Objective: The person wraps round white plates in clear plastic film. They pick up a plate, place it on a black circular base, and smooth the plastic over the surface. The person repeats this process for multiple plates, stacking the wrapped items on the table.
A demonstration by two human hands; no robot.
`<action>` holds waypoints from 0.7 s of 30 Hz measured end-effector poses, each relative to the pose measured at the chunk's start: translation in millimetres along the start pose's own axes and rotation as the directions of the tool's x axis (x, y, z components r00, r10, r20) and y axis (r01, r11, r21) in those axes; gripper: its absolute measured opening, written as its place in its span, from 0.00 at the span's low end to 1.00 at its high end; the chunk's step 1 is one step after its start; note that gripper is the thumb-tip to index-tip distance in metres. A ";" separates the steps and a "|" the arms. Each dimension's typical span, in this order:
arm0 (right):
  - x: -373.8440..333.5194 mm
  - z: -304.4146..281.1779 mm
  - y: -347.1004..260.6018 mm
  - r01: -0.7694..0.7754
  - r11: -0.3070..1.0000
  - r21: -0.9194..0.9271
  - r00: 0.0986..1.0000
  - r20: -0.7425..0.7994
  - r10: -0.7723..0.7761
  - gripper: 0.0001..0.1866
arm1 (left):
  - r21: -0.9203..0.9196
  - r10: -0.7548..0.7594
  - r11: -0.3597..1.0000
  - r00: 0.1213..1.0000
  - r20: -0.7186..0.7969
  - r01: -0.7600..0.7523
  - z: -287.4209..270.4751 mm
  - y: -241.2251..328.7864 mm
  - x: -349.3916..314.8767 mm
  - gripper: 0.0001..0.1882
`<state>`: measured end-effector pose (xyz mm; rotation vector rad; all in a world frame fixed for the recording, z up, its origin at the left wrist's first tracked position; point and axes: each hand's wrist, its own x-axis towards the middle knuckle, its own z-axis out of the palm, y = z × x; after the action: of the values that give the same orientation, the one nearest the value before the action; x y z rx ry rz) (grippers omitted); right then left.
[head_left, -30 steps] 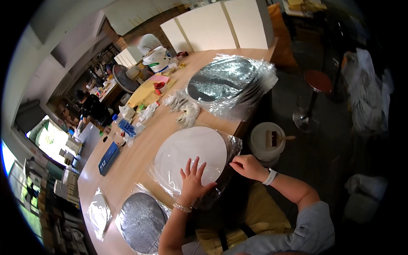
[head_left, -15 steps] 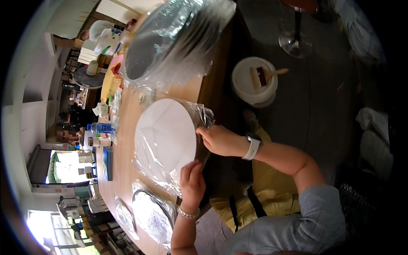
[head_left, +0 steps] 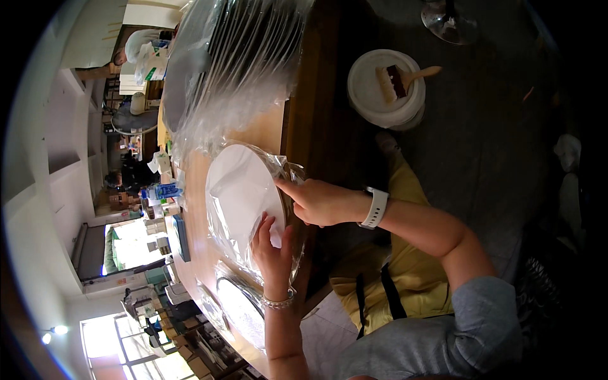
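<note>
A white round board (head_left: 244, 180) with a brownish rim lies on the table, with clear plastic film (head_left: 218, 218) wrinkled over its face and bunched past its edge. My left hand (head_left: 273, 250), with a beaded bracelet, is open and rests on the film-covered face, its fingers spread and thumb apart. At the rim nearest me, my right hand (head_left: 316, 201), wearing a white-strapped watch, has its index finger stretched onto the edge. The other fingers curl below the rim and seem closed on the film; the thumb is mostly hidden.
A large dark round piece (head_left: 240, 57) under film stands beyond the board, and a shiny wrapped disc (head_left: 240, 304) lies on the other side. A white bucket (head_left: 361, 104) bears a wide brush (head_left: 396, 82) across its top. A bottle (head_left: 163, 191) and blue box (head_left: 181, 237) occupy the table (head_left: 195, 190).
My left hand has opened from a pinch at the rim and moved onto the board's face. My right hand stays at the rim, its index finger straighter. The whole view has shifted.
</note>
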<state>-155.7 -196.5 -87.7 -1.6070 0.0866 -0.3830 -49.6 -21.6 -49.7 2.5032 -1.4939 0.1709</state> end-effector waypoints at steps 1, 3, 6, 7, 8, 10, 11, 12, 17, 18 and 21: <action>0.0 -0.4 1.6 -0.022 0.999 0.033 1.000 0.019 0.022 0.26 | 0.000 -0.002 1.000 1.000 0.000 0.002 -1.1 -0.4 1.0 0.17; -2.0 -0.8 4.9 -0.059 0.995 0.079 0.997 0.050 0.055 0.27 | -0.007 -0.003 1.000 1.000 -0.003 0.003 -2.0 0.2 2.3 0.16; -6.1 -1.6 6.5 -0.097 0.987 0.130 0.993 0.081 0.087 0.29 | -0.012 0.005 1.000 1.000 -0.015 -0.005 -2.9 0.5 4.2 0.14; -6.7 -3.0 4.7 -0.109 0.983 0.145 0.991 0.093 0.096 0.29 | -0.010 0.011 1.000 1.000 -0.023 -0.011 -2.4 -0.4 4.3 0.13; -7.2 -3.9 4.5 -0.122 0.980 0.160 0.989 0.102 0.106 0.28 | -0.009 0.019 1.000 0.999 -0.031 -0.020 -1.8 -1.0 4.8 0.13; -6.7 -2.1 9.0 -0.104 0.980 0.168 0.991 0.099 0.088 0.28 | -0.005 0.032 0.999 0.999 -0.030 -0.032 -1.9 -1.7 5.5 0.13; -6.4 -1.1 11.5 -0.095 0.981 0.171 0.992 0.098 0.079 0.27 | -0.002 0.038 0.999 0.999 -0.031 -0.038 -2.0 -1.8 5.7 0.13; -6.3 -0.2 13.3 -0.079 0.984 0.159 0.994 0.088 0.066 0.27 | -0.014 0.019 1.000 0.999 -0.031 -0.020 -2.5 -0.6 6.1 0.12; -6.9 5.6 20.2 0.019 0.989 0.149 1.000 -0.025 -0.016 0.22 | -0.053 -0.008 0.999 0.999 -0.036 0.006 -3.5 2.0 7.8 0.12; -6.9 6.2 21.2 0.012 0.989 0.148 1.000 -0.020 -0.010 0.22 | -0.061 -0.008 0.998 0.999 -0.039 0.005 -3.4 1.2 8.0 0.12; -6.8 7.4 24.0 0.010 0.990 0.137 1.000 -0.019 -0.007 0.22 | -0.080 -0.005 0.997 0.999 -0.043 0.002 -3.2 -0.8 8.4 0.12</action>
<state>-155.6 -189.4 -112.7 -1.4684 0.0660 -0.4023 -44.8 -27.6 -44.9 2.4236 -1.4504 0.1605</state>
